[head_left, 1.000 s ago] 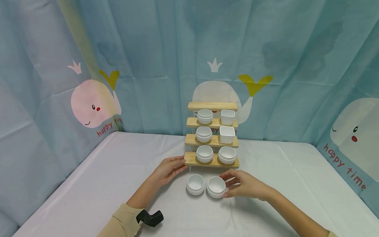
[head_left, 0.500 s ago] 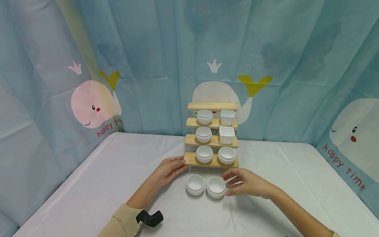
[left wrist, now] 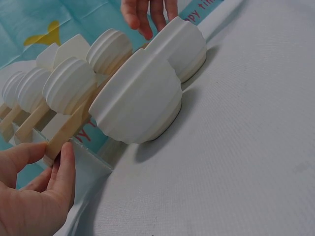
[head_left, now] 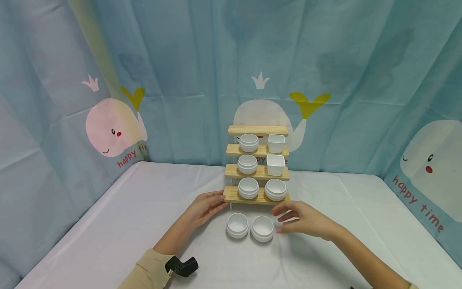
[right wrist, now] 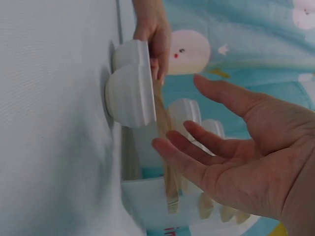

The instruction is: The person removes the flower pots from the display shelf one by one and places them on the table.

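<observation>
A tiered display stand with wooden shelves [head_left: 231, 194] stands on the table in the head view. My left hand [head_left: 203, 208] pinches the left end of its lowest shelf between thumb and fingers; the left wrist view shows this grip on the board [left wrist: 61, 140]. Two round white bowls sit side by side on the cloth before the stand: a left bowl [head_left: 237, 226] and a right bowl [head_left: 262, 228]. Just right of the right bowl is my right hand [head_left: 306, 218], fingers loosely bent. In the right wrist view, a gap shows between its fingertips and the nearer bowl [right wrist: 130, 96].
Round bowls [head_left: 248, 188] and square white dishes [head_left: 276, 165] occupy the three lower shelves; the top shelf [head_left: 258, 130] is bare. A white cloth [head_left: 325, 257] covers the table. Behind hangs a blue whale-print curtain [head_left: 187, 80]. A black device [head_left: 181, 266] sits at the left cuff.
My right hand has come off the right bowl and drawn back slightly up and to the right. The left hand keeps its hold on the shelf; the bowls stay put.
</observation>
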A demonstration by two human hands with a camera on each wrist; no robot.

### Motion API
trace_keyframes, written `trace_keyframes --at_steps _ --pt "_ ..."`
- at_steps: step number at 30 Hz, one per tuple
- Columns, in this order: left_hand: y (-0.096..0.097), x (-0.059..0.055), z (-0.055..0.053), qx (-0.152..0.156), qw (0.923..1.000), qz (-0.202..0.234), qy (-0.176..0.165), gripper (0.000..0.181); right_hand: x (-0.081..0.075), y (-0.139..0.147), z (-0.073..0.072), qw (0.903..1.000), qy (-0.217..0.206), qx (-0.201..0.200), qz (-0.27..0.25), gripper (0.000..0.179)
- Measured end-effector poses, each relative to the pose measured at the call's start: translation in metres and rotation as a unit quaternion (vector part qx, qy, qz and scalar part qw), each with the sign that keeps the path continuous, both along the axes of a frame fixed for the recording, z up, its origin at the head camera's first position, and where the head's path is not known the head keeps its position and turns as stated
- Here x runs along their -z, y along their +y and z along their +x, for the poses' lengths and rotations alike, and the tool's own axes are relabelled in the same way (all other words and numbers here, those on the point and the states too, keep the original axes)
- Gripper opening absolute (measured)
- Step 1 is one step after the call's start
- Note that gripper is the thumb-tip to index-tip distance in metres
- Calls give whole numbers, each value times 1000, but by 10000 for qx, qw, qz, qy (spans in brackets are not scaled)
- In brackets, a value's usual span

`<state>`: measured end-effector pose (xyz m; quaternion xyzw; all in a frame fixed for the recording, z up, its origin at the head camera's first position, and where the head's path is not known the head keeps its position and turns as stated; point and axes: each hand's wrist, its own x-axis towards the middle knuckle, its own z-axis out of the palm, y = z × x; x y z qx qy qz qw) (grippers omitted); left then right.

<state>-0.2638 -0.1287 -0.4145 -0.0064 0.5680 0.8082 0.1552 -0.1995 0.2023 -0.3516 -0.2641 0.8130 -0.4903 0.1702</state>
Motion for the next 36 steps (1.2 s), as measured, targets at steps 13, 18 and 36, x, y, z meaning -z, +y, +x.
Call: trace_keyframes --at_steps 13,18,36 --pt "0 1 0 1 10000 27 -8 50 -5 1 -1 9990 370 49 -230 39" --pt "0 1 0 -21 10000 36 -15 50 -8 0 -2 9986 444 168 -247 38" --pt "-1 1 0 59 10000 58 26 49 -21 -5 -4 9958 491 614 -469 45"
